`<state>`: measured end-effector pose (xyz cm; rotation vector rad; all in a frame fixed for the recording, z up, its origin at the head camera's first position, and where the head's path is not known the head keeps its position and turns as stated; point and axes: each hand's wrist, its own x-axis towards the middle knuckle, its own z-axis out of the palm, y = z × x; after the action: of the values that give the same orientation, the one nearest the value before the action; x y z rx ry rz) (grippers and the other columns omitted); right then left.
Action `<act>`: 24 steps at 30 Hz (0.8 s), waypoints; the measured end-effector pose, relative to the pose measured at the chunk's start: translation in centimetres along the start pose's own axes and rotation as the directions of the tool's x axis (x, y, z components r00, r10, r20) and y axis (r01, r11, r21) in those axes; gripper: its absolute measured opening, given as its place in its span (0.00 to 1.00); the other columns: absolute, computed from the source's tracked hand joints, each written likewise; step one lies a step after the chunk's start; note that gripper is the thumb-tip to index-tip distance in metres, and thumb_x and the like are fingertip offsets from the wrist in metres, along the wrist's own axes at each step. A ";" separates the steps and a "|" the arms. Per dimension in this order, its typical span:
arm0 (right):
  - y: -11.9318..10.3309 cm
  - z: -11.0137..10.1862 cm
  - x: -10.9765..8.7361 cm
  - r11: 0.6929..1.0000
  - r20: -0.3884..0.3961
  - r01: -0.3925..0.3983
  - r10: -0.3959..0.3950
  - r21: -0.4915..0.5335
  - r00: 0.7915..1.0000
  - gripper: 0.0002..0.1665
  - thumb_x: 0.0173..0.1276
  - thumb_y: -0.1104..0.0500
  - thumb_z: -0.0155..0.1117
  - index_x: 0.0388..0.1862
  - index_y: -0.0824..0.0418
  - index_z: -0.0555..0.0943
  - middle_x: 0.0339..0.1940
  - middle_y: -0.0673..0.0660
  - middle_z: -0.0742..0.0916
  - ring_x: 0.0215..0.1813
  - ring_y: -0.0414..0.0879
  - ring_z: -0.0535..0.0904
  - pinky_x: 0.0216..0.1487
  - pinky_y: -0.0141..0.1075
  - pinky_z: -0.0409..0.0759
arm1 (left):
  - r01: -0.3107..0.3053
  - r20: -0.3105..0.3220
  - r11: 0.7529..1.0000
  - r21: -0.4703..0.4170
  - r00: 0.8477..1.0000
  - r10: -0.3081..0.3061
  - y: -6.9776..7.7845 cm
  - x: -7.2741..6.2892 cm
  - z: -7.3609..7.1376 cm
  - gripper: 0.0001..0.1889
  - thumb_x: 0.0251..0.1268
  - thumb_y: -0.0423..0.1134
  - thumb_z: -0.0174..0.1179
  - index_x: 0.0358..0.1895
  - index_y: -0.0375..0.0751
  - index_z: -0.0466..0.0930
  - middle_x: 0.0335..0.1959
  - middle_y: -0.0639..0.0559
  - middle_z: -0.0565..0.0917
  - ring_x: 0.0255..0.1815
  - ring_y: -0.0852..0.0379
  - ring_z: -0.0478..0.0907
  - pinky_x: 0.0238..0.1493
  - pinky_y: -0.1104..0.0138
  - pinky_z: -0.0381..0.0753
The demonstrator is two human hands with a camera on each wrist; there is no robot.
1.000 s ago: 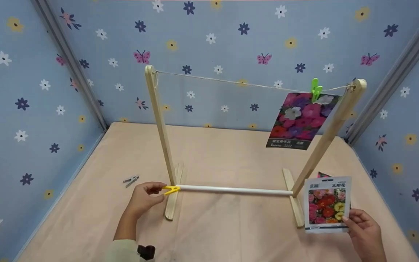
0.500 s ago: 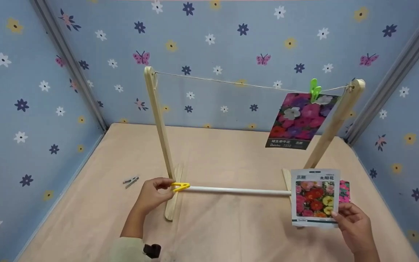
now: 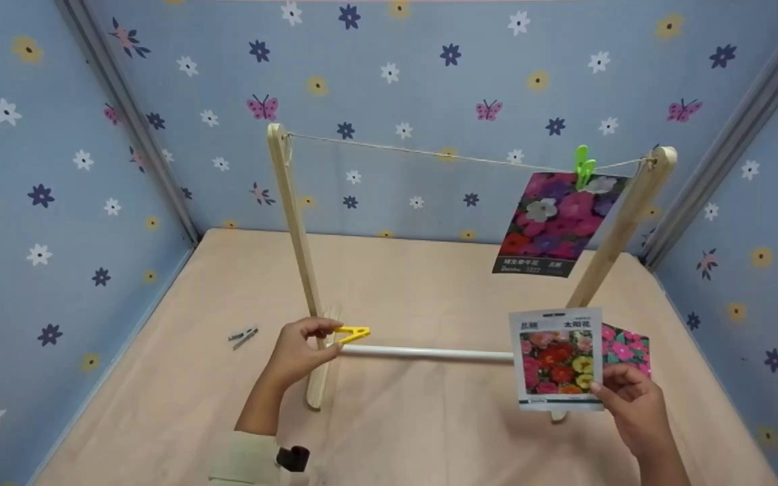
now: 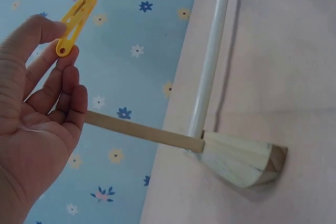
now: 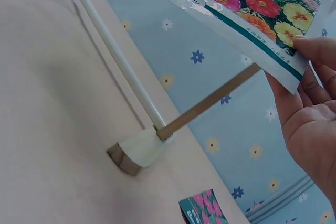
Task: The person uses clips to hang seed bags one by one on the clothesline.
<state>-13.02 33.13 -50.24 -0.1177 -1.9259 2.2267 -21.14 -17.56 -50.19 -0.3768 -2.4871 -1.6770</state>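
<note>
My left hand (image 3: 301,349) pinches a yellow clothespin (image 3: 355,333) between thumb and fingers, above the left foot of a wooden stand (image 3: 298,250). In the left wrist view the yellow clothespin (image 4: 76,24) points upward, clear of the stand. With thumb and fingers my right hand (image 3: 635,408) holds a white flower seed packet (image 3: 556,361) by its lower right corner, in front of the right post. Overhead, a string (image 3: 423,151) runs between the two posts. A green clothespin (image 3: 583,169) fixes a dark-edged flower packet (image 3: 558,223) to it near the right end.
A grey clothespin (image 3: 243,335) lies on the table (image 3: 159,378) left of the stand. Another pink-flower packet (image 3: 627,347) lies behind my right hand, partly hidden. A white rod (image 3: 429,353) joins the stand's feet. Flower-patterned walls (image 3: 389,88) enclose the table.
My left hand has moved right and slightly up with the yellow clothespin. My right hand has carried the white packet left and slightly up, uncovering more of the pink-flower packet.
</note>
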 end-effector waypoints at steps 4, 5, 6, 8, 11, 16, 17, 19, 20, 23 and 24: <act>-0.1 0.8 0.3 0.999 -0.019 0.025 -0.026 -0.037 0.999 0.09 0.61 0.77 0.64 0.40 0.72 0.77 0.34 0.54 0.84 0.36 0.43 0.79 0.36 0.32 0.82 | -0.041 -0.004 0.999 0.003 0.999 0.041 0.9 0.3 0.4 0.14 0.53 0.27 0.69 0.45 0.40 0.87 0.41 0.51 0.84 0.43 0.51 0.76 0.50 0.51 0.77; -0.1 1.0 0.4 0.999 -0.023 0.026 -0.027 -0.046 0.999 0.09 0.61 0.77 0.64 0.40 0.73 0.77 0.34 0.54 0.84 0.36 0.43 0.79 0.36 0.32 0.82 | -0.054 -0.002 0.999 -0.004 0.999 0.054 1.2 0.4 0.5 0.14 0.53 0.27 0.69 0.45 0.40 0.86 0.41 0.50 0.84 0.43 0.51 0.76 0.50 0.51 0.77; -0.2 1.1 0.5 0.998 -0.026 0.025 -0.026 -0.054 0.999 0.09 0.61 0.77 0.65 0.40 0.73 0.77 0.33 0.54 0.84 0.36 0.43 0.79 0.36 0.32 0.82 | -0.066 0.002 0.998 -0.011 0.998 0.066 1.4 0.5 0.6 0.14 0.53 0.27 0.69 0.45 0.40 0.86 0.42 0.50 0.83 0.43 0.51 0.76 0.50 0.50 0.77; -0.3 1.5 0.6 0.997 -0.035 0.018 -0.020 -0.072 0.999 0.09 0.61 0.76 0.65 0.40 0.74 0.77 0.33 0.54 0.84 0.35 0.43 0.79 0.36 0.32 0.82 | -0.094 0.009 0.995 -0.020 0.996 0.094 1.9 0.7 0.7 0.14 0.53 0.27 0.70 0.45 0.40 0.86 0.42 0.50 0.83 0.43 0.51 0.76 0.50 0.51 0.78; -0.5 2.0 0.8 0.997 -0.043 0.005 -0.008 -0.081 0.999 0.10 0.60 0.76 0.66 0.39 0.73 0.77 0.33 0.53 0.84 0.36 0.43 0.79 0.37 0.32 0.82 | -0.136 0.025 0.990 -0.019 0.990 0.137 2.9 1.1 0.8 0.15 0.53 0.28 0.70 0.45 0.42 0.86 0.43 0.53 0.83 0.44 0.54 0.76 0.50 0.54 0.78; -0.9 3.2 1.0 0.996 -0.041 0.038 -0.041 -0.079 0.998 0.10 0.59 0.77 0.66 0.39 0.73 0.77 0.32 0.53 0.84 0.35 0.43 0.79 0.37 0.31 0.82 | -0.196 0.050 0.980 0.010 0.979 0.196 4.9 2.0 1.0 0.15 0.54 0.28 0.69 0.46 0.43 0.86 0.43 0.54 0.83 0.45 0.55 0.76 0.50 0.55 0.78; -1.0 3.5 1.0 0.995 -0.038 0.057 -0.060 -0.076 0.997 0.10 0.59 0.77 0.66 0.39 0.74 0.77 0.32 0.54 0.84 0.34 0.43 0.78 0.36 0.30 0.81 | -0.205 0.053 0.979 0.016 0.978 0.204 5.3 2.2 1.0 0.15 0.54 0.28 0.69 0.46 0.43 0.86 0.42 0.53 0.83 0.45 0.55 0.76 0.50 0.55 0.78; -1.1 4.0 1.0 0.992 -0.018 0.106 -0.108 -0.070 0.994 0.09 0.59 0.79 0.64 0.39 0.76 0.76 0.31 0.54 0.84 0.33 0.43 0.78 0.33 0.29 0.80 | -0.223 0.059 0.974 0.030 0.973 0.221 6.1 2.6 1.1 0.15 0.55 0.29 0.69 0.47 0.42 0.86 0.42 0.51 0.83 0.44 0.55 0.76 0.50 0.54 0.78; -1.2 4.2 1.1 0.989 -0.006 0.133 -0.134 -0.065 0.991 0.09 0.60 0.79 0.64 0.39 0.78 0.75 0.31 0.55 0.84 0.32 0.42 0.78 0.33 0.29 0.79 | -0.233 0.060 0.972 0.034 0.971 0.231 6.5 2.8 1.1 0.15 0.55 0.29 0.69 0.47 0.42 0.86 0.42 0.51 0.83 0.44 0.55 0.75 0.50 0.54 0.78; -1.3 4.8 1.2 0.980 0.026 0.195 -0.194 -0.037 0.981 0.09 0.60 0.80 0.63 0.38 0.80 0.74 0.30 0.55 0.84 0.32 0.42 0.78 0.33 0.29 0.79 | -0.278 0.059 0.960 0.029 0.959 0.276 7.5 3.4 1.3 0.15 0.56 0.30 0.69 0.48 0.41 0.86 0.42 0.51 0.83 0.44 0.56 0.75 0.50 0.54 0.78; -1.4 5.0 1.2 0.977 0.031 0.209 -0.208 -0.031 0.978 0.09 0.60 0.80 0.63 0.38 0.80 0.74 0.31 0.55 0.84 0.33 0.42 0.78 0.34 0.29 0.80 | -0.294 0.056 0.955 0.029 0.955 0.292 7.9 3.6 1.3 0.14 0.56 0.30 0.69 0.48 0.41 0.86 0.42 0.53 0.83 0.44 0.56 0.75 0.50 0.55 0.78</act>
<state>-14.99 28.68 -48.06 0.1067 -1.8939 2.0701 -22.45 -13.02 -42.78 -0.7525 -2.3495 -1.5187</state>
